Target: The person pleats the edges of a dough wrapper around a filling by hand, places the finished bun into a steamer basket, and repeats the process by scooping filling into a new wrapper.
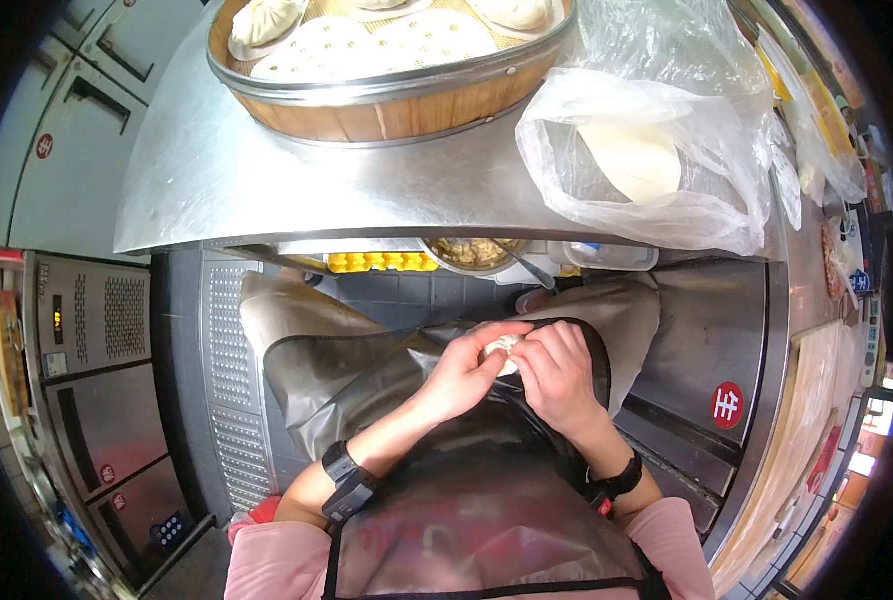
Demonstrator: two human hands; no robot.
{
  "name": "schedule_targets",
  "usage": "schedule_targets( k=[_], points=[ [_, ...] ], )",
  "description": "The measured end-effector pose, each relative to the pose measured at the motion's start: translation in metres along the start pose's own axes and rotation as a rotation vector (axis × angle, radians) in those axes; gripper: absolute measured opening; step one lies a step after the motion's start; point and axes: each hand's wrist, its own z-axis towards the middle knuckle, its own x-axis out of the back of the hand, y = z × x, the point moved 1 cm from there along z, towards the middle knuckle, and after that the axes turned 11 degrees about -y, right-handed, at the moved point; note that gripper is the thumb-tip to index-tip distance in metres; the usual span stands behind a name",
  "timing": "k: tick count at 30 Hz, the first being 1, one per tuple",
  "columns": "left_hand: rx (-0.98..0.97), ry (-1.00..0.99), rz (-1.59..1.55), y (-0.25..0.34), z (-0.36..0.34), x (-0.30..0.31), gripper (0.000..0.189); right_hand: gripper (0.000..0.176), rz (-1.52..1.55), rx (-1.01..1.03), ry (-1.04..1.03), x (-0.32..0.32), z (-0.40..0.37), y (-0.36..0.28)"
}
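Between my two hands, above my apron-covered lap, is a small white pleated bun (504,352). My left hand (462,372) is wrapped round its left side, thumb and fingers pressed to the dough. From the right, my right hand (559,372) pinches the bun's edge with bent fingers. Part of the bun is hidden by the fingers. Beyond the hands, under the counter edge, sits a metal bowl (429,245) of chopped filling (470,250) with a spoon (529,268) in it.
A wooden steamer (387,115) with buns and perforated white liners stands on the steel counter (267,180). Right of it, a clear plastic bag (712,215) holds pale dough (632,160). A yellow tray (382,262) lies below the counter, and steel cabinets (117,420) stand at the left.
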Motion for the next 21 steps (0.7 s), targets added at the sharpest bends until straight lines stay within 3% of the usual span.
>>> schedule_targets(
  k=[9, 11, 15, 16, 17, 21],
  points=[
    [0.023, 0.115, -0.065, -0.005, 0.009, 0.009, 0.035, 0.015, -0.009, -0.022, 0.137, -0.005, 0.009, -0.005],
    [-0.072, 0.057, -0.429, 0.025, 0.003, 0.014, 0.034, 0.016, 0.122, -0.097, 0.23, 0.005, 0.009, -0.007],
    [-0.118, 0.046, -0.637, 0.027, 0.002, 0.01, 0.036, 0.016, 0.538, -0.171, 0.213, 0.01, 0.016, -0.02],
    [-0.068, 0.116, -0.703, 0.024, 0.003, 0.005, 0.044, 0.015, 0.449, -0.1, 0.192, 0.0, 0.018, -0.016],
    [-0.092, 0.171, -0.809, 0.023, 0.005, 0.001, 0.038, 0.015, 0.246, -0.035, 0.177, -0.001, 0.02, -0.015],
    [-0.102, 0.181, -0.817, 0.021, 0.002, 0.0, 0.032, 0.016, 0.099, -0.086, 0.235, 0.0, 0.019, -0.019]
  ],
)
